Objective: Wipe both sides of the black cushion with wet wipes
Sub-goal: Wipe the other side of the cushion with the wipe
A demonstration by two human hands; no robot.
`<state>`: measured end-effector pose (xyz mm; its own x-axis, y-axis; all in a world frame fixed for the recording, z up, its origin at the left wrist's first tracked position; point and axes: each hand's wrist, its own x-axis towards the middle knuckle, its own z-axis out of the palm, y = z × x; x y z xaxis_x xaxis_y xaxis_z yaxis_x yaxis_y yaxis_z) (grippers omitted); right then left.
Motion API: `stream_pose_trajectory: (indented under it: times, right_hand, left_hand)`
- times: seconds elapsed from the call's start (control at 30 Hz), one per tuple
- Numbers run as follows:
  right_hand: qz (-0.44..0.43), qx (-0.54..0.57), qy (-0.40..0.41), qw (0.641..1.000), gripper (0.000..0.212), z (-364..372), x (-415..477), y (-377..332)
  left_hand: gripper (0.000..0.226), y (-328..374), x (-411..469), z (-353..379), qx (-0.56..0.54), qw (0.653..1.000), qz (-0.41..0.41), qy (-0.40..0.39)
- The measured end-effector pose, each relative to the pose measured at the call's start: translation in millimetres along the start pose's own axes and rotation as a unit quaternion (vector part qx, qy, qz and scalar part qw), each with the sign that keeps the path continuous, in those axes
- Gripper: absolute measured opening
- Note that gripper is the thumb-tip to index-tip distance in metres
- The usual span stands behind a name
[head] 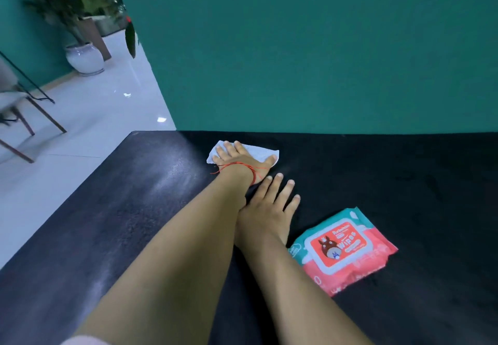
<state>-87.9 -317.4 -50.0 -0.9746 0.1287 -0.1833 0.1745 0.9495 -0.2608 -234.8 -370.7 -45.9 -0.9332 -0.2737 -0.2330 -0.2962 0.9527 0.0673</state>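
My left hand (242, 157), a red string (244, 167) at its wrist, lies flat with fingers spread, pressing a white wet wipe (258, 151) onto the black cushion (390, 177); no finger curls round it. My right hand (269, 207) rests just behind it, palm down with fingers straight on the cushion, holding nothing, its thumb side hidden under my left forearm. The pack of wipes (342, 250) lies on the cushion just right of my right wrist.
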Motion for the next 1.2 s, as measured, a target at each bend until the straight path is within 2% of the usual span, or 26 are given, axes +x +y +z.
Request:
stream_pose_trajectory:
  times: [0.1, 0.2, 0.33, 0.47, 0.53, 0.67, 0.8, 1.2]
  right_hand:
    - [-0.013, 0.028, -0.007, 0.999, 0.077, 7.1, 2.1, -33.4]
    - [-0.020, 0.049, 0.002, 0.999, 0.078, 5.5, 1.7, -30.6]
    - [-0.075, 0.029, 0.051, 0.995, 0.074, -3.7, -1.0, 24.0]
    - [-0.021, -0.003, 0.149, 0.989, 0.076, -25.9, 10.2, 110.8]
    - [0.007, 0.015, 0.129, 0.991, 0.072, -37.1, 10.4, 128.3]
    - [-0.069, 0.053, 0.110, 0.990, 0.068, -38.2, 2.0, 95.8]
    - [-0.116, 0.037, 0.080, 0.989, 0.068, -16.6, -5.8, 77.1]
    - [-0.125, 0.007, 0.072, 0.989, 0.069, -13.5, -3.1, 80.9]
  left_hand:
    - [0.125, -34.9, 12.7, -6.1, 0.000, 1.000, 0.006, 0.003]
    - [0.126, -40.3, 14.6, -1.9, 0.002, 1.000, 0.025, 0.010]
    - [0.126, -37.6, 14.7, 4.3, -0.005, 0.999, 0.020, 0.025]
    - [0.128, -39.1, 12.5, 2.9, -0.012, 0.999, 0.021, 0.022]
    - [0.126, -38.1, 8.6, 1.2, -0.017, 1.000, 0.017, 0.021]
    - [0.125, -36.1, 0.9, -0.1, -0.022, 1.000, -0.008, 0.012]
    - [0.126, -41.5, -4.4, 3.0, -0.019, 1.000, -0.017, 0.013]
    - [0.119, -56.9, -41.4, 8.9, -0.013, 1.000, -0.020, 0.017]
